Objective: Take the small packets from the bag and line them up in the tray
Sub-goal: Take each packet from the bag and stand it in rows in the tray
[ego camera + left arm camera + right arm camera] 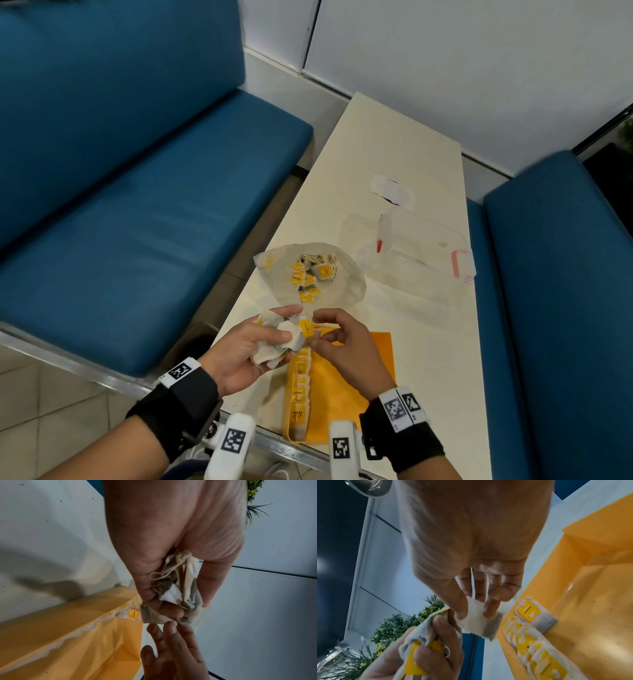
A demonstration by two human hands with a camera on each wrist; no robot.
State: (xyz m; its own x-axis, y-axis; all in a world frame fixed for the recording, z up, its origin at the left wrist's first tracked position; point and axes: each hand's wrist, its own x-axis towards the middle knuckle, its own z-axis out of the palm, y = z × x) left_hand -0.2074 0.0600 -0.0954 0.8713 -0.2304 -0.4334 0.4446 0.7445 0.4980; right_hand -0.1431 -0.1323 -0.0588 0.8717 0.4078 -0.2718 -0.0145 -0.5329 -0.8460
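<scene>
My left hand point(250, 346) grips a bunch of small tea packets point(279, 337) with yellow tags, just above the near part of the table; the same bunch point(178, 588) shows in the left wrist view. My right hand point(337, 337) pinches one packet point(477, 620) between thumb and forefinger at the edge of that bunch. Below the hands lies the yellow tray point(346, 380), with a line of packets point(299, 387) along its left side, also the row point(532, 646) in the right wrist view. The clear bag point(311, 274) lies open behind the hands with several packets inside.
A clear plastic box with red clips point(418, 253) stands right of the bag, and a small white wrapper point(392, 190) lies farther back. Blue benches point(137, 205) flank the cream table point(394, 137) on both sides.
</scene>
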